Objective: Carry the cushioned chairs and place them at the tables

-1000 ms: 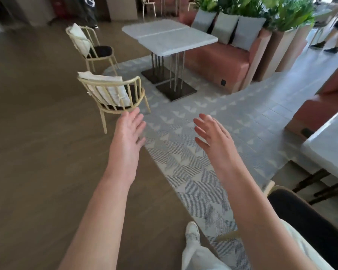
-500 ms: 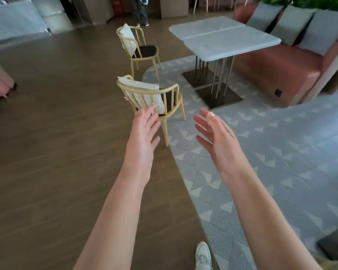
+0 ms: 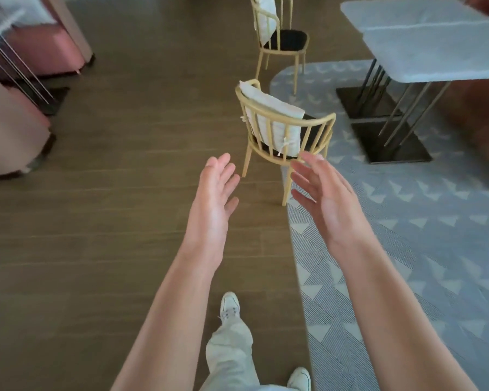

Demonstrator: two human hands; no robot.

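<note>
Our left hand (image 3: 213,198) and right hand (image 3: 326,197), both spread and empty, reach toward the near chair (image 3: 285,128) at the rug (image 3: 407,235) edge; an uneven grab could tip it or slide its loose cushion (image 3: 271,119).

Café or restaurant dining area. Two marble-top tables (image 3: 432,43) pushed together on thin metal legs with square base plates (image 3: 390,142). Left of tables, two matching cream spindle-back chairs (image 3: 285,128) with white back cushions, black seats. Patterned grey rug (image 3: 407,221) under tables, wood-plank floor (image 3: 110,193) beyond. Far left of tables, pink upholstered seating (image 3: 45,49).
</note>
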